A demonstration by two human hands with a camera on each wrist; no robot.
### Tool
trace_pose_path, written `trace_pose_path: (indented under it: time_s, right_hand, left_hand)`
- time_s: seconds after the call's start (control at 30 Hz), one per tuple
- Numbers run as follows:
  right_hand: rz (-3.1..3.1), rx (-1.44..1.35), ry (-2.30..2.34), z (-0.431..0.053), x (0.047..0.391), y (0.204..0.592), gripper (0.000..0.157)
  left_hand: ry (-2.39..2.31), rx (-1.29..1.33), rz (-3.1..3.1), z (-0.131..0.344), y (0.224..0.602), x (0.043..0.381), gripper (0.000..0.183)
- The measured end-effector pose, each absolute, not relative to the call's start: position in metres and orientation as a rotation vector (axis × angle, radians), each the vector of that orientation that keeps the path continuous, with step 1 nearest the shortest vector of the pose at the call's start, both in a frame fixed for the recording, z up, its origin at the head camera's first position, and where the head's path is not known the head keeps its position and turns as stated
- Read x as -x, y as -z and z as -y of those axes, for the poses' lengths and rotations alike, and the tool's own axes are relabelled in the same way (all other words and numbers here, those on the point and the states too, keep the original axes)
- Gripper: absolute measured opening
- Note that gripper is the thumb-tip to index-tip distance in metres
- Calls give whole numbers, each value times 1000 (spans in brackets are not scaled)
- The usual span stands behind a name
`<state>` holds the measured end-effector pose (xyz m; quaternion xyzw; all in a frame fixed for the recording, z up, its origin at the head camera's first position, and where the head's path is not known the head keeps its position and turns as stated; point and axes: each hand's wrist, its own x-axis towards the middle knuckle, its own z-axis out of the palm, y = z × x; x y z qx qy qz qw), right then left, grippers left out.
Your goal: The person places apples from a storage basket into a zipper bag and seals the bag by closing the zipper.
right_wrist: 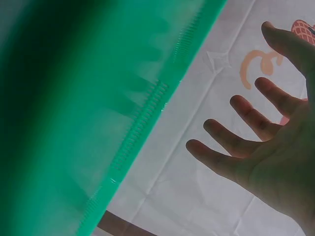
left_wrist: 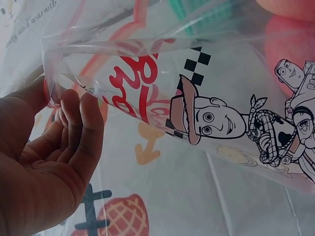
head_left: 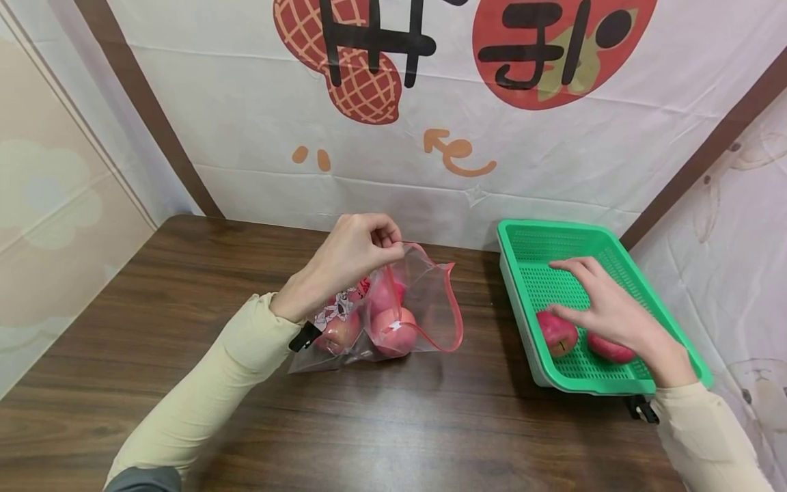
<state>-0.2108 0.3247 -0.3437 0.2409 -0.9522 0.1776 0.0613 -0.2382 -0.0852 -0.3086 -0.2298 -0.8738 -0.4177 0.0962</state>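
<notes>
My left hand (head_left: 363, 247) pinches the red-trimmed rim of a clear plastic zip bag (head_left: 430, 301) between thumb and fingers. Cartoon figures (left_wrist: 211, 118) and red lettering are printed on the bag in the left wrist view. Inside it lie several red apples (head_left: 393, 333), partly hidden by my wrist and the print. Over the green basket (head_left: 516, 301), my right hand (head_left: 605, 307) hovers with fingers spread and nothing held. Below that hand, one apple (head_left: 556, 333) and another apple (head_left: 610, 348) rest on the basket's floor, the second partly covered by the hand.
Both the bag and the basket stand on a dark wooden table (head_left: 344, 424), the basket at the right near the back. A white printed cloth (head_left: 393, 191) hangs behind the table, and another patterned cloth (head_left: 744, 273) borders the right side.
</notes>
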Motion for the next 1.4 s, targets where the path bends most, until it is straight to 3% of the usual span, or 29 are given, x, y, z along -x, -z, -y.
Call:
trace_pose_path:
  time_s: [1.4]
  right_hand:
    - [3123,-681,-594,-334,208,397,66]
  left_hand:
    - [1240,668,2586,85,310,239,6]
